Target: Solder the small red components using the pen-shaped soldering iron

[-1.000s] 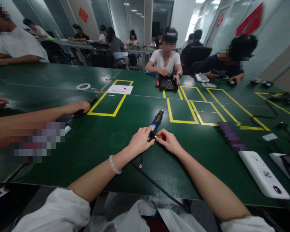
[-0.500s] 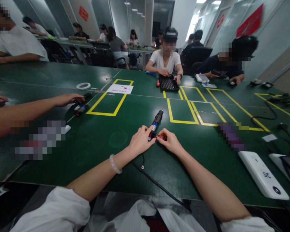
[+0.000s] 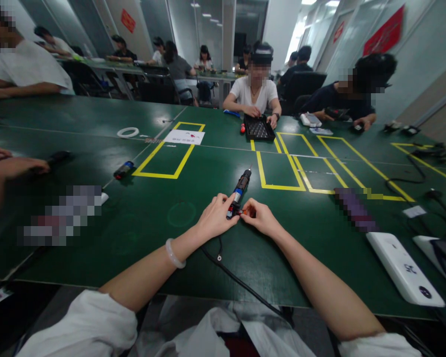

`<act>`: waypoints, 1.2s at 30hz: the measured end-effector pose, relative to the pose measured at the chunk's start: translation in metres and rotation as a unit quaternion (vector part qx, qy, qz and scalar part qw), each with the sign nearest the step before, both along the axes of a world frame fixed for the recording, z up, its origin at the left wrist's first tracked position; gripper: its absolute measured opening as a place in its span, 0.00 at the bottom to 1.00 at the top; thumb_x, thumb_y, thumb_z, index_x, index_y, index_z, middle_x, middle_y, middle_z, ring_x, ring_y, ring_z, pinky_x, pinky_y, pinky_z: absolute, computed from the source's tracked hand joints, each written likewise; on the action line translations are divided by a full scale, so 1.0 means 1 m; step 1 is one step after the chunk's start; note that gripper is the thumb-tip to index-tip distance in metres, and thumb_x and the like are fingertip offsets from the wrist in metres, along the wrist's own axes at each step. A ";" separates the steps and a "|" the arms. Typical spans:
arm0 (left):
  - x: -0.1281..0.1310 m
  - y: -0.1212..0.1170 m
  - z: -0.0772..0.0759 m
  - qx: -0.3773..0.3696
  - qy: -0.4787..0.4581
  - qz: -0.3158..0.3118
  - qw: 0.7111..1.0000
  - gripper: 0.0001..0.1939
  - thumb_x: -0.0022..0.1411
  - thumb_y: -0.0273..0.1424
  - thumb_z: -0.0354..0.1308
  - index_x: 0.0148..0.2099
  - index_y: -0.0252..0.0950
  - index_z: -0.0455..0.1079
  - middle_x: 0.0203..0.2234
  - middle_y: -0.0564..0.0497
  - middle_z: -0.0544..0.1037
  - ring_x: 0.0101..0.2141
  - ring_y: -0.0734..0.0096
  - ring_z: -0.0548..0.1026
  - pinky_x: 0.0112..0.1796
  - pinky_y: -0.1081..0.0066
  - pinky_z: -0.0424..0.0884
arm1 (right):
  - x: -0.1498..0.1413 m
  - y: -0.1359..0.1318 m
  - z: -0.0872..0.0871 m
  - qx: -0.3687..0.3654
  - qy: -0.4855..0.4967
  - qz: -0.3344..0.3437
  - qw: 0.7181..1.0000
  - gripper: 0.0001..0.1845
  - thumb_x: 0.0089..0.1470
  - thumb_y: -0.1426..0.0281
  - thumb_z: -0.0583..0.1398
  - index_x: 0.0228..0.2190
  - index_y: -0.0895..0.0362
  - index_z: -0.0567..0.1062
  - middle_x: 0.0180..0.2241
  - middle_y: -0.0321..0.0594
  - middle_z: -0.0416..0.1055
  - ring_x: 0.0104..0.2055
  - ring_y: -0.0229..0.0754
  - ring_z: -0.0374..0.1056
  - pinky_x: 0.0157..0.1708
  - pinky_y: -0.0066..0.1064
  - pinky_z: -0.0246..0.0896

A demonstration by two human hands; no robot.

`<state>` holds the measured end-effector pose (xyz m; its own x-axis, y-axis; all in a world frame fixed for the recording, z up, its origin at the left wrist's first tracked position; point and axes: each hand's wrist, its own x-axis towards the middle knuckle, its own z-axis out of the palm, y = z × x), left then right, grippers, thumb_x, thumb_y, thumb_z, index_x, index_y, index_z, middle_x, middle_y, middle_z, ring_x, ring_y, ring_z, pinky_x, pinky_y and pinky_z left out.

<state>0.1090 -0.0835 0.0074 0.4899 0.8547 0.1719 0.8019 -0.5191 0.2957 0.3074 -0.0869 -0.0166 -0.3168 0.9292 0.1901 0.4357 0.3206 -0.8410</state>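
Observation:
An electric screwdriver (image 3: 244, 180), black with a blue and silver band, lies on the green table with its thin bit pointing away from me. My left hand (image 3: 215, 216) is closed around its rear part and hides some of it. Beside that end, my right hand (image 3: 262, 218) pinches a small orange-red piece (image 3: 245, 212) between thumb and fingertips. The fingers cover most of this piece, so its kind cannot be made out. A black cable (image 3: 241, 282) with a small metal ring runs from below my left hand toward the table's front edge.
A white power bank (image 3: 405, 267) and a blurred-out phone (image 3: 355, 210) lie at right. Yellow tape rectangles (image 3: 282, 187) mark the table. A blue-black tool (image 3: 124, 170) lies at left, near a co-worker's hand (image 3: 33, 166). Across the table, another person handles a black tray (image 3: 259, 130).
The co-worker's hand at left has drawn back leftward with a dark object, leaving the blue-black tool on the table. My own hands and the screwdriver have hardly moved.

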 end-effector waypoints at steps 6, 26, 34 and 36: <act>-0.002 -0.001 0.003 -0.009 0.001 -0.003 1.000 0.36 0.60 0.42 0.53 0.68 0.41 0.49 0.49 0.43 0.63 0.47 0.57 0.67 0.45 0.61 0.70 | 0.000 -0.001 0.002 -0.006 -0.006 0.005 1.000 0.07 0.50 0.70 0.62 0.30 0.57 0.68 0.23 0.31 0.66 0.24 0.34 0.62 0.26 0.25 0.56; -0.003 0.000 0.002 -0.014 0.013 -0.009 1.000 0.38 0.58 0.41 0.56 0.68 0.41 0.49 0.50 0.43 0.63 0.48 0.58 0.67 0.47 0.62 0.69 | -0.009 -0.006 0.001 0.025 0.003 0.028 0.999 0.05 0.55 0.70 0.59 0.36 0.56 0.69 0.25 0.32 0.67 0.25 0.35 0.62 0.27 0.26 0.56; 0.005 -0.002 0.004 0.020 0.051 0.020 0.998 0.34 0.62 0.47 0.52 0.66 0.42 0.52 0.47 0.43 0.65 0.46 0.57 0.68 0.44 0.63 0.68 | -0.008 -0.006 -0.002 0.026 0.014 0.036 0.999 0.10 0.54 0.76 0.53 0.39 0.56 0.67 0.32 0.36 0.71 0.31 0.37 0.67 0.33 0.27 0.60; 0.006 -0.001 0.005 0.018 0.057 0.024 0.998 0.33 0.64 0.47 0.50 0.67 0.42 0.51 0.46 0.43 0.65 0.46 0.58 0.68 0.43 0.64 0.68 | -0.008 -0.005 -0.004 0.023 0.024 0.036 0.999 0.11 0.54 0.76 0.52 0.41 0.55 0.67 0.32 0.36 0.71 0.31 0.37 0.66 0.33 0.27 0.59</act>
